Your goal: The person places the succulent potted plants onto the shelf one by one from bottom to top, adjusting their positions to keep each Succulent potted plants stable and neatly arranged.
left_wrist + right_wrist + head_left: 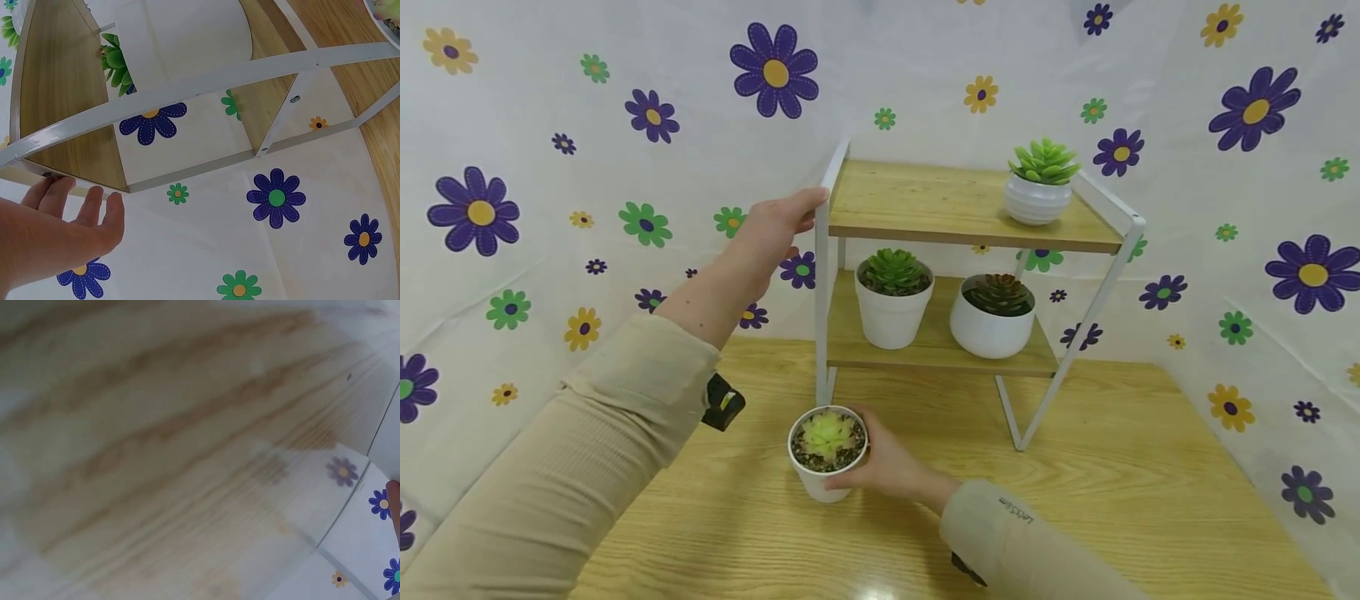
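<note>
In the head view my left hand holds the upper left corner of a two-tier shelf with wooden boards and a white metal frame. The left wrist view shows that hand with bent fingers against the board's edge; the thumb's grip is hidden. My right hand grips a white pot with a yellow-green succulent from its right side, thumb in front, just before the shelf's left leg. Whether the pot touches the table cannot be told. Only a sliver of finger shows in the right wrist view.
On the top board stands a bright green succulent in a ribbed white pot. A green succulent and a dark one in a round white pot share the lower board. The wooden table meets a flower-patterned cloth behind.
</note>
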`<state>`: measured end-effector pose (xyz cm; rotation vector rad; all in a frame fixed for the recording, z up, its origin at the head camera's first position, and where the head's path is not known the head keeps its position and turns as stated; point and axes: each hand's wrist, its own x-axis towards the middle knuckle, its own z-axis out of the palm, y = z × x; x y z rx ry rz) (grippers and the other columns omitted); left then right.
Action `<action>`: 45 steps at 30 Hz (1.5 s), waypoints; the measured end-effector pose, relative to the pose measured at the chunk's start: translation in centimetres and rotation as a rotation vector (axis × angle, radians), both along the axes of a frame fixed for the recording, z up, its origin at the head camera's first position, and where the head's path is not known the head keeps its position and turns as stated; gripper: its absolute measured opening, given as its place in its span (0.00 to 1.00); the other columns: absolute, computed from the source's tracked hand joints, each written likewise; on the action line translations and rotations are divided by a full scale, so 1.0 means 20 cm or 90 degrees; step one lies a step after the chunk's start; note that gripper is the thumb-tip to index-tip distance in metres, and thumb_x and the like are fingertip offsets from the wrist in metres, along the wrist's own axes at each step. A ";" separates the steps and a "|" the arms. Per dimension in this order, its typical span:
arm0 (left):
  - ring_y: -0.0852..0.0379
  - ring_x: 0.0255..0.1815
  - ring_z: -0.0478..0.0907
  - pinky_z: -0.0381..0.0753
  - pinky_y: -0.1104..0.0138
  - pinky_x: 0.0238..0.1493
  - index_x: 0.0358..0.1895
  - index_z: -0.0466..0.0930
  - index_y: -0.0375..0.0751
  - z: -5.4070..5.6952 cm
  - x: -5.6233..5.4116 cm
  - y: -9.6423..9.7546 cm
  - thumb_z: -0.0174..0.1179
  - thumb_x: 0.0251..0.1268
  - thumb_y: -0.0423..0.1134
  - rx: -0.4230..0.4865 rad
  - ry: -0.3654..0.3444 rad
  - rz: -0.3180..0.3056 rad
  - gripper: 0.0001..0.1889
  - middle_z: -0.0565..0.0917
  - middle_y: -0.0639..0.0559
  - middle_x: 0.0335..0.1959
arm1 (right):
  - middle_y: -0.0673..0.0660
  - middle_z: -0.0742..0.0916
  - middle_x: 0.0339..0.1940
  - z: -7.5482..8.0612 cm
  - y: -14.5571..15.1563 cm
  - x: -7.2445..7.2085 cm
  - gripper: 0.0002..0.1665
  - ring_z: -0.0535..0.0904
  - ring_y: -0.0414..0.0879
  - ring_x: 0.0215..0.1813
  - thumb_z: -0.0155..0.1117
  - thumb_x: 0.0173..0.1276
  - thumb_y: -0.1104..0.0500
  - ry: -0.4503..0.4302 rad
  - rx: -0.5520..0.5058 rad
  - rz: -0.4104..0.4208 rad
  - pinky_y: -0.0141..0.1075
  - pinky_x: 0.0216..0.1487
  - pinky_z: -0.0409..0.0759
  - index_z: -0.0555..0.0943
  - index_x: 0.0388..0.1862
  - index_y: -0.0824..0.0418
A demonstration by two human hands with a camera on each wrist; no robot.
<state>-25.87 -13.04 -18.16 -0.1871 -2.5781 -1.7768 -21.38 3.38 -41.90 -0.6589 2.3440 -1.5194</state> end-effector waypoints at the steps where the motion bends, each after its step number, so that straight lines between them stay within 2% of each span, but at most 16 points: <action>1: 0.51 0.74 0.53 0.51 0.53 0.73 0.69 0.61 0.46 0.00 0.00 0.00 0.40 0.69 0.60 0.001 0.000 0.001 0.32 0.59 0.51 0.74 | 0.64 0.71 0.65 0.00 0.00 0.00 0.59 0.69 0.57 0.66 0.77 0.46 0.60 0.002 0.002 -0.003 0.51 0.67 0.63 0.51 0.71 0.68; 7: 0.51 0.74 0.53 0.51 0.53 0.73 0.70 0.61 0.47 0.00 0.01 0.00 0.40 0.69 0.61 0.002 -0.002 0.008 0.32 0.59 0.51 0.73 | 0.63 0.72 0.65 0.00 0.02 0.02 0.59 0.69 0.57 0.65 0.78 0.45 0.59 0.013 0.019 -0.013 0.51 0.67 0.64 0.53 0.71 0.67; 14: 0.51 0.74 0.53 0.50 0.53 0.73 0.69 0.63 0.47 0.00 0.01 0.01 0.40 0.69 0.60 0.014 0.000 0.007 0.31 0.60 0.52 0.73 | 0.63 0.72 0.63 0.01 0.12 0.05 0.56 0.70 0.56 0.63 0.78 0.45 0.61 0.013 -0.015 0.012 0.47 0.64 0.68 0.55 0.69 0.66; 22: 0.52 0.74 0.53 0.49 0.53 0.73 0.69 0.63 0.47 -0.02 0.01 0.02 0.40 0.69 0.60 0.023 0.002 0.006 0.31 0.60 0.52 0.73 | 0.65 0.71 0.63 0.07 0.27 0.10 0.54 0.71 0.58 0.62 0.77 0.47 0.61 0.000 -0.023 0.040 0.42 0.58 0.74 0.55 0.68 0.67; 31: 0.52 0.74 0.54 0.50 0.53 0.73 0.67 0.65 0.46 -0.02 0.01 0.01 0.40 0.69 0.60 0.024 0.008 0.018 0.31 0.61 0.51 0.72 | 0.64 0.70 0.64 0.19 0.38 0.17 0.54 0.70 0.57 0.62 0.77 0.47 0.59 0.013 -0.013 0.060 0.44 0.58 0.73 0.56 0.68 0.65; 39: 0.51 0.74 0.54 0.50 0.52 0.73 0.67 0.65 0.47 -0.01 0.01 0.01 0.40 0.68 0.61 0.022 0.008 0.017 0.31 0.60 0.51 0.73 | 0.65 0.70 0.64 0.33 0.44 0.22 0.53 0.69 0.58 0.63 0.77 0.48 0.56 0.022 -0.034 0.081 0.47 0.59 0.72 0.56 0.68 0.66; 45: 0.51 0.74 0.54 0.50 0.52 0.73 0.67 0.65 0.46 -0.02 0.01 0.02 0.40 0.68 0.61 0.022 0.016 0.020 0.31 0.61 0.50 0.72 | 0.66 0.71 0.62 0.45 0.48 0.25 0.52 0.71 0.59 0.62 0.76 0.49 0.57 0.050 -0.041 0.059 0.38 0.56 0.75 0.56 0.67 0.66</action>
